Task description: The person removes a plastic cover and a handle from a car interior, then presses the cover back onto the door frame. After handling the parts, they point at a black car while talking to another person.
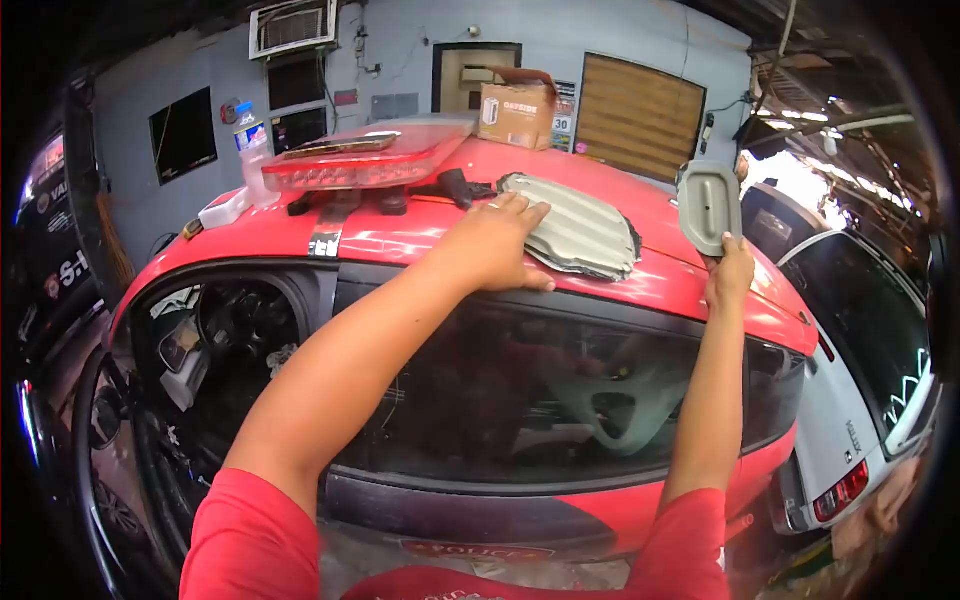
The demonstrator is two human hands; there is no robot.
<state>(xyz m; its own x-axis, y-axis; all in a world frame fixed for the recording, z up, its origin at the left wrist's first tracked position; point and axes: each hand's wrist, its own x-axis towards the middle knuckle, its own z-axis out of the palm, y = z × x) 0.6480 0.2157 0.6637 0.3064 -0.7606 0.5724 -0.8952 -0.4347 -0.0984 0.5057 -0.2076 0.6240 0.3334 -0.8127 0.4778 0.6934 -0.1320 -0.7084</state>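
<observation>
A grey ribbed panel (580,228) with a dark, ragged edge lies on the red car roof (420,238). My left hand (500,245) rests at its left end, fingers spread over the panel's edge and the thumb stretched along the roof's side. Raised at the right, my right hand (733,268) grips the lower end of a grey-green oval cover (710,208). That cover has a stepped rim and a recessed middle with a narrow dark mark. It is held upright, apart from the ribbed panel.
On the roof stand a red-and-clear light bar (370,170) with a phone (345,145) on top, a plastic bottle (253,150) and a cardboard box (517,110). The side window (500,390) is below my arms. A white vehicle (850,340) is parked at the right.
</observation>
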